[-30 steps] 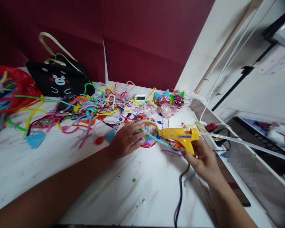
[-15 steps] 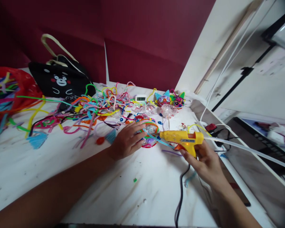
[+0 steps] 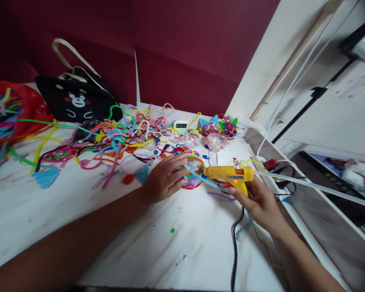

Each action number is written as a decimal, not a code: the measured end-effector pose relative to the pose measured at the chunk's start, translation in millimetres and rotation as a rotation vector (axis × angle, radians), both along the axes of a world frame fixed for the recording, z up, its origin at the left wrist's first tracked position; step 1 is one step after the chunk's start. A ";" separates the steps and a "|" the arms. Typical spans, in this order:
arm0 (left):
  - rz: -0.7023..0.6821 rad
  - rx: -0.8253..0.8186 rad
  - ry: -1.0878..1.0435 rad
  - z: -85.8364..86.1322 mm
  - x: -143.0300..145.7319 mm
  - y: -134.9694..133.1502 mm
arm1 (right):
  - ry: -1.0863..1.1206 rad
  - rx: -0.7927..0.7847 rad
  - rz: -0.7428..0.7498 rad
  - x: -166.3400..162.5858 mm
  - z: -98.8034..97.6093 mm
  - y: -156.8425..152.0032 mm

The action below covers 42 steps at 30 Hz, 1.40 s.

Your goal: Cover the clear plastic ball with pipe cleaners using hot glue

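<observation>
My right hand [image 3: 258, 200] is wrapped round the grip of a yellow hot glue gun [image 3: 231, 174], whose small orange light is lit. A long clear glue stick [image 3: 310, 184] sticks out of its back end. The nozzle points left at a round clear ball ornament [image 3: 194, 165] ringed with coloured pipe cleaners, close to its right side. My left hand [image 3: 166, 178] holds that ornament from the left, fingers over its edge. From under these fingers a light blue pipe cleaner [image 3: 208, 181] runs to the right, below the nozzle. Whether the nozzle touches anything is too small to tell.
A heap of pipe cleaners [image 3: 130, 132] spreads across the back left, by a black bag [image 3: 76, 99]. Behind the ornament stand clear balls [image 3: 216, 141], a small digital clock [image 3: 180, 125] and two decorated cat-eared balls [image 3: 209, 125]. A black cord [image 3: 235, 243] trails to the front edge.
My right hand has shifted the glue gun slightly left and tilted it a little, bringing its nozzle nearer the ornament. The left hand has stayed in place on the ornament.
</observation>
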<state>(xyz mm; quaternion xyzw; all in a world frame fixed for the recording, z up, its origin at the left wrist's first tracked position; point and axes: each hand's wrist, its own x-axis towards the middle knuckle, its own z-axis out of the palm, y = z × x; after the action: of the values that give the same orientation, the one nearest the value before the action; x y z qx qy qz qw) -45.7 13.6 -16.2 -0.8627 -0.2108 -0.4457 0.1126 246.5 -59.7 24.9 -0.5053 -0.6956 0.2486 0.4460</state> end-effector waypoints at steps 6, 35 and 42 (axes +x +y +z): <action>-0.019 -0.016 -0.003 0.3 0.3 -0.7 | 0.001 -0.030 0.003 -0.9 1.9 0.6; -0.070 -0.013 -0.030 -0.3 5.1 -0.2 | -0.071 -0.036 -0.064 -3.6 -1.8 -1.7; -0.069 -0.009 -0.028 0.4 5.5 -0.2 | -0.084 -0.013 -0.074 -2.6 -2.2 -4.5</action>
<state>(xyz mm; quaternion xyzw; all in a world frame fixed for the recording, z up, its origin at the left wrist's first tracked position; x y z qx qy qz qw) -40.3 13.4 -15.9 -0.8636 -0.1846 -0.4604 0.0903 243.9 -64.2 22.7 -0.5436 -0.6929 0.2153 0.4220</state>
